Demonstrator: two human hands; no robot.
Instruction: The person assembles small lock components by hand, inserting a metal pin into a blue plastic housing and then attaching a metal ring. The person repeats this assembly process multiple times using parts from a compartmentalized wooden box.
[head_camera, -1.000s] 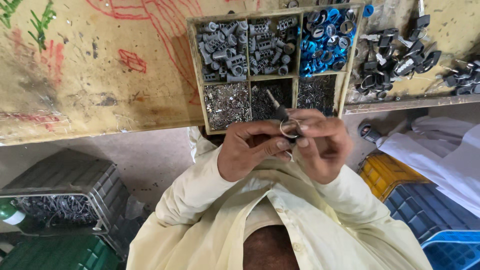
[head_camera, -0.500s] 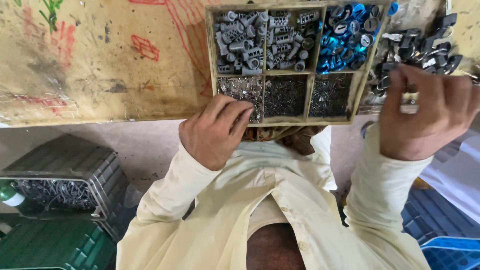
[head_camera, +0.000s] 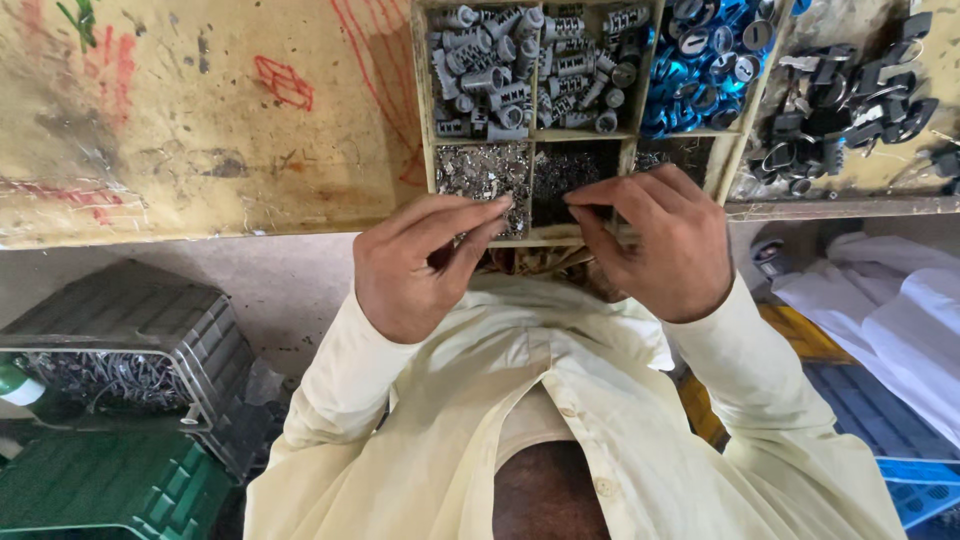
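A wooden divided tray (head_camera: 424, 110) lies on the worn workbench (head_camera: 200, 130). Its far compartments hold several grey metal cylinders (head_camera: 500, 70) and blue pieces (head_camera: 700, 60). The near ones hold small silver bits (head_camera: 468, 172) and darker bits (head_camera: 558, 168). My left hand (head_camera: 420, 265) is at the tray's near edge, fingertips pinched together over the silver bits. My right hand (head_camera: 665, 250) curls over the darker compartment, with thumb and fingers pinched. Whether either pinch holds a piece is too small to tell. The hands are a little apart, not touching.
A heap of black parts (head_camera: 840, 110) lies on the bench right of the tray. Below the bench, at left, are a grey crate (head_camera: 130, 330) of metal pieces and a green crate (head_camera: 100, 490). At right are white cloth (head_camera: 890, 310) and a blue crate (head_camera: 880, 420).
One second ago both hands held a small ring-like part together. The right hand then reached to the black parts at right and has come back to the tray's near edge beside the left.
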